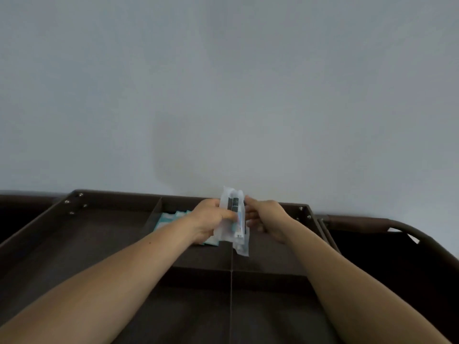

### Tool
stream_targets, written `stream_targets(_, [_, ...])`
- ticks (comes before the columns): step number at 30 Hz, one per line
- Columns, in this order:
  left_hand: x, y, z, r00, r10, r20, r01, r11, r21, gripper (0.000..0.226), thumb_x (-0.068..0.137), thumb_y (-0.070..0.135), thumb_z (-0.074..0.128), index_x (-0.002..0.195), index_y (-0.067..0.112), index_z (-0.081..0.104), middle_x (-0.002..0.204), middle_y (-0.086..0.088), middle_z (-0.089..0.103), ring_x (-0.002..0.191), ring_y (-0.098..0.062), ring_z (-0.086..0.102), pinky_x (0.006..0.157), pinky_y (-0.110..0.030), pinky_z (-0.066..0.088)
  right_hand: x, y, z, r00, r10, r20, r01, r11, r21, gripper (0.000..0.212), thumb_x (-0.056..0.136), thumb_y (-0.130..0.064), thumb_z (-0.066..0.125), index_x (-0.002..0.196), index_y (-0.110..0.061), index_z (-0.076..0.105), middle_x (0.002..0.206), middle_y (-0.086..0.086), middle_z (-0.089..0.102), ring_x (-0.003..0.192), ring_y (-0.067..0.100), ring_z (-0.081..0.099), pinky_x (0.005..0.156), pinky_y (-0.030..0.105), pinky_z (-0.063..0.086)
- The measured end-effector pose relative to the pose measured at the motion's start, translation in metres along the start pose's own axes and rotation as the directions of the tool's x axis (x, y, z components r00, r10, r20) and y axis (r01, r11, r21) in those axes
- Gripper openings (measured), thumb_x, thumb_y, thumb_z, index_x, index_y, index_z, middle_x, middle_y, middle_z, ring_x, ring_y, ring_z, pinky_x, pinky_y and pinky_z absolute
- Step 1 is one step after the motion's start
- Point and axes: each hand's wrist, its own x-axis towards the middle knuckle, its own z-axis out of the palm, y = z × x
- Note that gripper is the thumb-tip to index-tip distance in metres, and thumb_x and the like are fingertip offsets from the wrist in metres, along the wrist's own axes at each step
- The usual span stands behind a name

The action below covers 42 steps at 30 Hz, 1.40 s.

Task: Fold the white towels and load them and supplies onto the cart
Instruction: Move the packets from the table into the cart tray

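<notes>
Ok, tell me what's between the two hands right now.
In the head view, a bundle of clear plastic packets fills the gap: the left hand grips it, the right hand touches its edge.

The left hand (211,219) and right hand (267,218) are bare, like both forearms.

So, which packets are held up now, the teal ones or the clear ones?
The clear packets, gripped by the left hand; the teal packets lie in the cart.

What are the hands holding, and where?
A bundle of clear plastic packets: the left hand grips its middle, the right hand holds its right edge.
</notes>
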Motion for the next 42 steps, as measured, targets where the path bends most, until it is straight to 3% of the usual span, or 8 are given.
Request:
stream_targets(6, [-0.001,0.004,0.022,0.994,0.026,0.111,-0.030,0.999,0.042,0.028,0.079,-0.006,0.071,0.107,0.001,0.070,0.096,-0.011,0.075,0.084,-0.021,0.073,0.063,-0.027,0.057,-0.015,0.001,-0.017,0.997,-0.067,-0.030,0.066,0.998,-0.013,0.011,0.086,-0.022,0.075,0.092,-0.013,0.077,0.082,0.005,0.076,0.069,0.017,0.062,0.061,0.031,0.040])
stream_targets(9, [0.004,0.003,0.027,0.991,0.003,0.132,-0.009,0.999,0.040,0.035,0.081,-0.002,0.073,0.115,0.001,0.066,0.099,-0.010,0.075,0.091,-0.024,0.073,0.078,-0.037,0.060,-0.007,0.005,-0.027,0.993,-0.052,-0.106,0.051,0.999,-0.011,0.015,0.084,-0.021,0.077,0.093,-0.009,0.075,0.084,0.009,0.075,0.066,0.019,0.059,0.052,0.028,0.040])
stream_targets(14, [0.007,-0.001,0.011,0.999,0.039,-0.028,-0.032,0.972,0.234,0.058,0.083,0.008,0.073,0.135,0.004,0.049,0.093,-0.013,0.073,0.078,-0.019,0.074,0.062,-0.026,0.057,0.017,0.027,-0.044,0.973,0.043,-0.225,-0.060,0.996,-0.069,0.021,0.083,-0.016,0.078,0.093,0.002,0.072,0.083,0.016,0.069,0.063,0.021,0.051,0.048,0.029,0.040])
stream_targets(21, [-0.001,-0.013,-0.026,0.983,0.073,-0.171,0.002,0.915,0.402,0.047,0.083,0.018,0.071,0.128,0.012,0.057,0.091,-0.008,0.073,0.079,-0.015,0.073,0.064,-0.027,0.058,0.042,0.063,-0.024,0.961,0.179,-0.212,-0.240,0.920,-0.310,0.021,0.081,-0.018,0.080,0.088,-0.004,0.066,0.079,0.010,0.069,0.061,0.019,0.061,0.046,0.027,0.045])
stream_targets(26, [-0.008,-0.017,-0.035,0.976,0.075,-0.207,0.026,0.896,0.444,0.045,0.085,0.018,0.068,0.128,0.013,0.056,0.096,-0.002,0.068,0.078,-0.010,0.072,0.060,-0.024,0.056,0.050,0.062,-0.025,0.968,0.097,-0.230,-0.195,0.871,-0.451,0.023,0.074,-0.019,0.080,0.085,-0.004,0.067,0.083,0.011,0.071,0.079,0.026,0.069,0.076,0.040,0.060])
stream_targets(34, [-0.025,-0.009,-0.029,0.961,0.093,-0.259,0.047,0.872,0.487,0.047,0.086,0.019,0.066,0.131,0.013,0.054,0.106,-0.003,0.066,0.086,-0.012,0.069,0.073,-0.032,0.057,0.041,0.058,-0.029,0.973,0.053,-0.223,-0.171,0.814,-0.555,0.021,0.081,-0.029,0.074,0.084,-0.010,0.065,0.082,0.007,0.069,0.073,0.021,0.066,0.073,0.036,0.059])
stream_targets(39, [-0.045,-0.006,-0.035,0.925,0.166,-0.342,0.092,0.775,0.625,0.051,0.085,0.025,0.070,0.132,0.011,0.055,0.127,-0.007,0.062,0.113,-0.020,0.060,0.098,-0.032,0.047,0.027,0.029,-0.017,0.974,-0.109,-0.200,-0.076,0.674,-0.735,0.060,0.085,-0.052,0.063,0.123,-0.007,0.053,0.126,0.014,0.052,0.112,0.033,0.052,0.085,0.041,0.051])
stream_targets(42, [-0.065,-0.006,-0.049,0.914,0.180,-0.363,0.147,0.688,0.711,0.055,0.086,0.030,0.067,0.135,0.011,0.053,0.136,-0.006,0.056,0.124,-0.023,0.054,0.104,-0.032,0.042,0.012,0.006,0.012,0.978,-0.199,-0.063,0.070,0.599,-0.798,0.055,0.087,-0.052,0.060,0.123,-0.011,0.054,0.127,0.013,0.050,0.118,0.034,0.046,0.094,0.048,0.048])
